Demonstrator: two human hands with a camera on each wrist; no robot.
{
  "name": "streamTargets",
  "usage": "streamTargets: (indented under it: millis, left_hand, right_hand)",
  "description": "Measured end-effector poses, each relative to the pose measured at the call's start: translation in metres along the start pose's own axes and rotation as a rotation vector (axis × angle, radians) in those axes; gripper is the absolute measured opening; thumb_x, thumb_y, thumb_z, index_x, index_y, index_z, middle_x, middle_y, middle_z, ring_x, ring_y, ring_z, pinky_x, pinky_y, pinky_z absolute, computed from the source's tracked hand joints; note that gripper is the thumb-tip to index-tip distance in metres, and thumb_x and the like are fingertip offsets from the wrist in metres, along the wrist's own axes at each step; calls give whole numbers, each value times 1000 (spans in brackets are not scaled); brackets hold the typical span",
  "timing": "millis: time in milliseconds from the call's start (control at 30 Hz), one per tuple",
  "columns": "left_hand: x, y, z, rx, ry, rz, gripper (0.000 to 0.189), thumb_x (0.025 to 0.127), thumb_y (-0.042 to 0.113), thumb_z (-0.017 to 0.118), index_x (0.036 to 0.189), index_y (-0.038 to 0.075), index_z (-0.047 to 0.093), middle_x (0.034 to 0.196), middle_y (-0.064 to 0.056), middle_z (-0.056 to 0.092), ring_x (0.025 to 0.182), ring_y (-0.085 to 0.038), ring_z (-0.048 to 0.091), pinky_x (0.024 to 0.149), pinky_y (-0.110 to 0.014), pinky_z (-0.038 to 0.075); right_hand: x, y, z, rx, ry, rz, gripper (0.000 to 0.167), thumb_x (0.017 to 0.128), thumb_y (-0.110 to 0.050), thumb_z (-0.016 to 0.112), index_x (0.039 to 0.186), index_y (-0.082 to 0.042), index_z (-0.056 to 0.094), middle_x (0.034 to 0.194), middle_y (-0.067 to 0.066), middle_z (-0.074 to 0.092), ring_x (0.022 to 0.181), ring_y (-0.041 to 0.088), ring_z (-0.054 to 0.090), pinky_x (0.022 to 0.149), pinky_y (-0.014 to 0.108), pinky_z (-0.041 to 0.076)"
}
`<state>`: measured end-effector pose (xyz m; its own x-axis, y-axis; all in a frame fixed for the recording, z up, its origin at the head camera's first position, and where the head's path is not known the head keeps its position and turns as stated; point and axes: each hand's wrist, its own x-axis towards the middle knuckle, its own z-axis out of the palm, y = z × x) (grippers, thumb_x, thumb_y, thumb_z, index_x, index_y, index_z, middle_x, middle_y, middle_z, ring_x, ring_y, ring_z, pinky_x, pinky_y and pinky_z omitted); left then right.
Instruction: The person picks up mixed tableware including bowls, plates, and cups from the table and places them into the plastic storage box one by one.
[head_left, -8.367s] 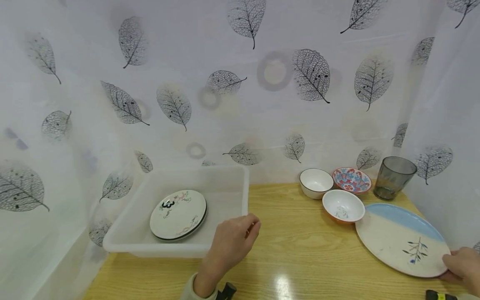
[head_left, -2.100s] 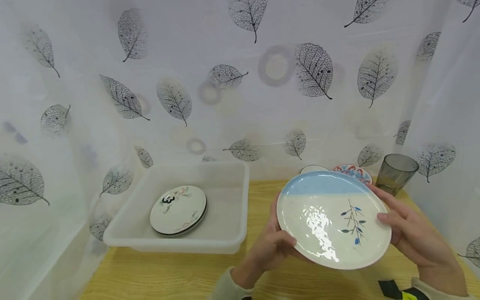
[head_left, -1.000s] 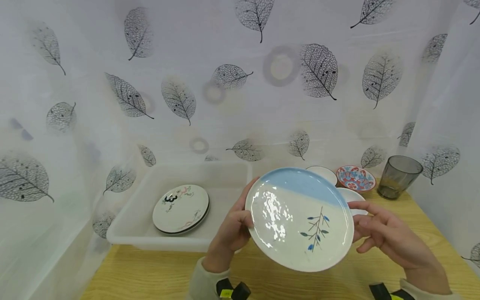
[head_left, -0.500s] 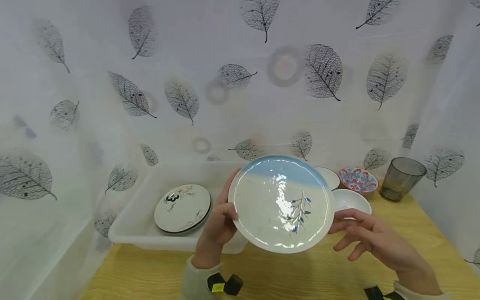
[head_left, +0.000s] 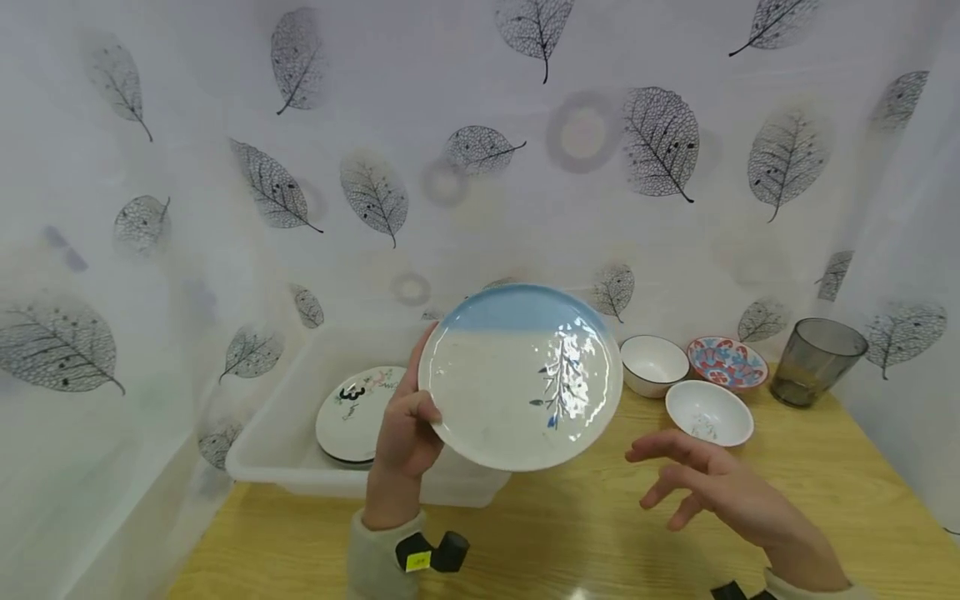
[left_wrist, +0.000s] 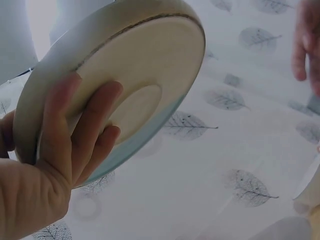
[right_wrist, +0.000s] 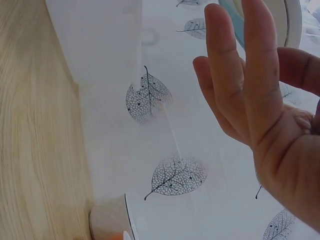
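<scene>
In the head view my left hand (head_left: 405,433) holds up a round plate (head_left: 517,383) by its left edge, thumb on the face and fingers behind. The plate is cream with a blue band at the top and a twig drawing. It is tilted toward me, above the table and partly in front of the white tub. The left wrist view shows its underside (left_wrist: 145,80) with the fingers spread against it. My right hand (head_left: 720,487) is apart from the plate, to its lower right, its fingers loosely spread and holding nothing. In the right wrist view those fingers (right_wrist: 227,65) touch nothing.
A white plastic tub (head_left: 300,475) stands on the left of the wooden table (head_left: 600,533), with stacked plates (head_left: 356,417) inside. At the right stand a dark-rimmed white bowl (head_left: 654,363), a red-and-blue patterned bowl (head_left: 727,362), another white bowl (head_left: 708,412) and a grey glass (head_left: 817,362). A leaf-print curtain hangs behind.
The plate was at the table's right, then held in both hands. My right hand has let go, and my left hand has carried the plate left and up, toward the tub.
</scene>
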<state>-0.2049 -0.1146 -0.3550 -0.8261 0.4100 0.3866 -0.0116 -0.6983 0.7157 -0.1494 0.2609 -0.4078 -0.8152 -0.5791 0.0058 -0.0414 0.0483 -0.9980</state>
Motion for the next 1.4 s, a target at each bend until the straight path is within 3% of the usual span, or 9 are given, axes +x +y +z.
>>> streamTargets:
  millis: [267, 433, 667, 900, 1100, 1400]
  left_hand:
    - [-1, 12, -5, -3, 38, 53, 107, 66, -17, 29, 161, 24, 0, 164, -13, 4, 137, -21, 43, 95, -32, 51]
    - [-2, 20, -9, -11, 90, 39, 109, 63, -16, 28, 161, 25, 2, 164, -11, 5, 137, -18, 42, 96, -30, 50]
    - [5, 39, -22, 67, 128, 18, 104, 67, -16, 25, 161, 24, 1, 159, -8, 17, 128, -17, 46, 88, -28, 52]
    - [17, 57, -46, 84, 89, -5, 102, 67, -15, 22, 160, 20, 0, 146, -9, 31, 112, -17, 54, 78, -27, 54]
    - [30, 64, -70, 99, 49, 2, 99, 68, -16, 20, 160, 17, 4, 141, -9, 39, 109, -18, 57, 77, -28, 55]
    - [51, 73, -95, 101, 15, -11, 100, 68, -17, 20, 160, 15, 1, 144, -12, 36, 115, -20, 57, 82, -30, 56]
  right_hand:
    - [15, 6, 17, -26, -33, 1, 35, 104, -6, 43, 139, 1, 45, 136, 3, 54, 94, 32, 68, 67, 48, 59]
    - [24, 10, 28, -51, -20, 30, 35, 104, -10, 47, 138, 0, 46, 136, 12, 50, 94, 34, 68, 67, 47, 59]
    - [34, 16, 41, -40, 19, 18, 37, 102, -8, 50, 136, 5, 47, 135, 24, 48, 90, 34, 69, 64, 47, 59]
    - [48, 20, 60, 1, 33, 36, 41, 100, -8, 52, 137, 8, 44, 134, 25, 49, 86, 32, 68, 62, 42, 59]
    - [62, 22, 79, 42, 74, 60, 43, 100, -8, 53, 139, 8, 42, 135, 28, 46, 85, 29, 67, 63, 40, 59]
    - [82, 30, 105, 79, 180, 63, 54, 101, -13, 54, 145, 6, 30, 141, 34, 35, 81, 28, 68, 60, 39, 59]
